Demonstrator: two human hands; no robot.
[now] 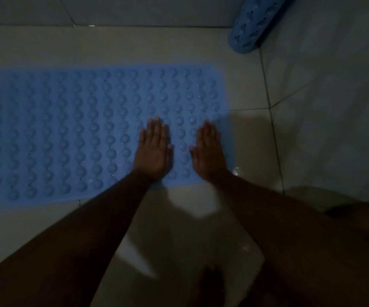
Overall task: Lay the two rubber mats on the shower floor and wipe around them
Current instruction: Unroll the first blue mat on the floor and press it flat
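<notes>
Both the left hand and the right hand press flat, fingers straight, on the laid mat; it looks soft, floppy, wet. The rolled mat leans in the corner; best gripped around its middle.

No legible txt, labels, brand marks, nos. or signs, neither on flat blue mat at 9 o'clock nor on rolled mat at 1 o'clock; too dim & blurry for fine print.
</notes>
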